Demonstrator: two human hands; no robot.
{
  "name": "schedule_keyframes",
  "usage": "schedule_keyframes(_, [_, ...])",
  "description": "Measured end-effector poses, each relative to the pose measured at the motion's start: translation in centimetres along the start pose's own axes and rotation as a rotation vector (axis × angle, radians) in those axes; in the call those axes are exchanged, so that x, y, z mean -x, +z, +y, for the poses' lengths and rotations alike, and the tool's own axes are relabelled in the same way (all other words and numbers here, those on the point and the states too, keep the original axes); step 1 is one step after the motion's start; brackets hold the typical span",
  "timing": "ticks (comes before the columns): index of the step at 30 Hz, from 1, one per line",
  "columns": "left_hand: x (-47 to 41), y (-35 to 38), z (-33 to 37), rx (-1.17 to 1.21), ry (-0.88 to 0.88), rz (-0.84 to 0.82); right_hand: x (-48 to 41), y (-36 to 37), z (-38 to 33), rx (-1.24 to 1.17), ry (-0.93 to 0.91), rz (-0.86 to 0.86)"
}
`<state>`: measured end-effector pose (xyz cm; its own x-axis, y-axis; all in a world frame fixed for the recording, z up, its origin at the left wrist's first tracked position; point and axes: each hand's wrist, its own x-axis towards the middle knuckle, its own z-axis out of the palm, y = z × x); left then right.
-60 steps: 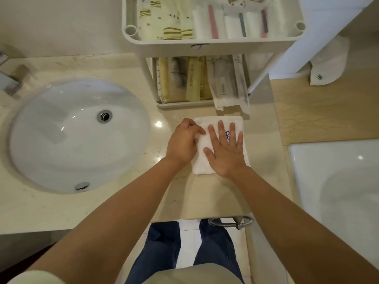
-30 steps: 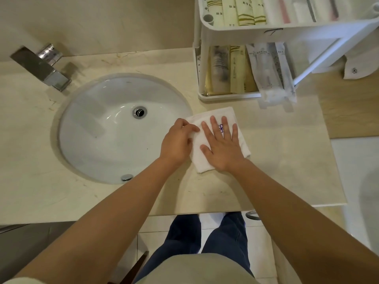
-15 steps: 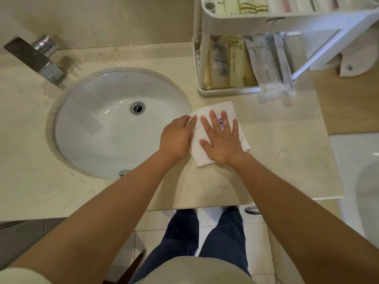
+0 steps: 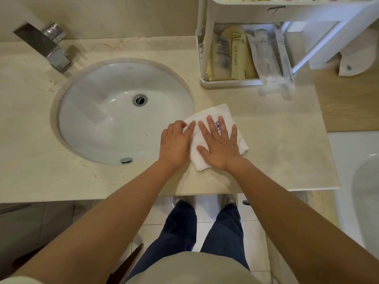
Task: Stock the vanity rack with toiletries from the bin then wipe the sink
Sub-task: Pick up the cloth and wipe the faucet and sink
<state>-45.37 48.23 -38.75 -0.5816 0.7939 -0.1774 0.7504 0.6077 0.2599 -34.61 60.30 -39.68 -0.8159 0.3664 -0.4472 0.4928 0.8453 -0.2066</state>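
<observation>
Beside the sink [image 4: 92,119], the right grip [image 4: 220,146] and left grip [image 4: 174,144] are pressing the folded cloth [image 4: 215,111] open-fingered; even pressure while sliding it basinward seems wise.

No legible words or brand names anywhere.
- Towel [image 4: 222,111]: 1 purple stitched emblem [image 4: 217,126], loop/flower shape, partly under the fingers of the right hand [image 4: 220,148]. No lettering visible.
- Rack [image 4: 307,12], front of the upper shelf: 1 black handwritten mark [image 4: 275,9]. Looks like a "T" or a "7", cannot tell which.
- Yellow tube [image 4: 241,56] on the lower shelf: gold stripes near the top, with lines of small dark print down the body, too small to read.
- Clear sachets [image 4: 266,56] beside it: faint grey print, unreadable.
- White folded item [image 4: 355,60] right of the rack: 1 small dark emblem [image 4: 348,68], flower-like, no text.
</observation>
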Motion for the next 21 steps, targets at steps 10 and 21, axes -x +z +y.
schedule_keyframes(10, [6.1,1.4,1.9,0.034,-0.126,0.064,4.0,1.8,0.0,0.037,-0.134,-0.067])
schedule_keyframes(21, [12.4,3.6,6.7,0.047,-0.326,0.119,9.0,3.6,2.1,0.142,-0.316,-0.117])
